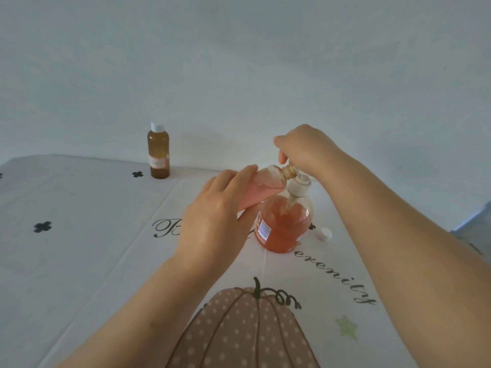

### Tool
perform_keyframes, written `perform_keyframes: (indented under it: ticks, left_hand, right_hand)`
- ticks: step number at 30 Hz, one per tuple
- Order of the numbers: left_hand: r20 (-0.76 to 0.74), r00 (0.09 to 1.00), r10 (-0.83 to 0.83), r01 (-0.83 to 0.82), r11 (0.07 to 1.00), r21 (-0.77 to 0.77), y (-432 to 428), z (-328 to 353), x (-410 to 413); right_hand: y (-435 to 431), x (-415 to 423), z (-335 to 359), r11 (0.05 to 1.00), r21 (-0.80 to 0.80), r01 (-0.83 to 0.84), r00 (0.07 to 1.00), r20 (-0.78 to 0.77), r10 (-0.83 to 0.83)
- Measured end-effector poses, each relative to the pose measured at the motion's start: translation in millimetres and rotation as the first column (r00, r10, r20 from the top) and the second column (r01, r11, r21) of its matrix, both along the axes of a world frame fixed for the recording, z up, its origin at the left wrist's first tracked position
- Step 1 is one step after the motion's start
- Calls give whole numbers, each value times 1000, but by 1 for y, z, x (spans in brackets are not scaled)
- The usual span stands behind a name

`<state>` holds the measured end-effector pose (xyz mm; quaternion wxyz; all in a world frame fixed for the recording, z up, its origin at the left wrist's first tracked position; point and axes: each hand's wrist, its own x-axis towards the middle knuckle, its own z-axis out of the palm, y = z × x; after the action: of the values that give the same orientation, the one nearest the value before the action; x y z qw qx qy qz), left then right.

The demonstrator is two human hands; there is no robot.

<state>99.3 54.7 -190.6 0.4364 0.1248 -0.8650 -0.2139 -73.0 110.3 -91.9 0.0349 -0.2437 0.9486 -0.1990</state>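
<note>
Pumpkin print (247, 333) nearest, on the counter (79, 235) cloth, with both forearms reaching over it. Grips the small bottle (265, 179) in the left hand (212, 216), fingers curled round its body, neck tipped down to the right above the soap dispenser (281, 227) standing mid-counter. Bends the right hand (305, 147) down at the wrist, fingers closed on the pump (297, 187), lifted askew, tube inside the dispenser. White cap (324, 234) just right; amber bottle (158, 152) upright, far left.

Open tablecloth (93, 248) left, brown bottle (158, 151) at back, white cap (324, 234) beside dispenser (281, 227)
</note>
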Motion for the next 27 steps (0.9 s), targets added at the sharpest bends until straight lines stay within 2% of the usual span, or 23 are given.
perform_keyframes:
  ticks: [5,10,19,24,27]
  left_hand:
    - [-2,1000,-10,10,1000,5,2,1,0]
    - [2,1000,-10,10,1000,6,1,3,1]
    - [48,999,2,-2,1000,-1,-2,2,1]
    - [38,999,6,-6,1000,2,0,1,1]
    - [28,1000,1,-1,1000,2,1,2,2]
  right_hand:
    - [2,4,8,999,33,-19,1000,-24,20]
    - [3,7,10,999,50,-19,999,39,17]
    - [3,4,-5,999,49,-14,998,-59,17]
    - [4,6,-3,998,59,-13,998,-62,16]
    - [7,8,3,999,53,-2,992,-129,9]
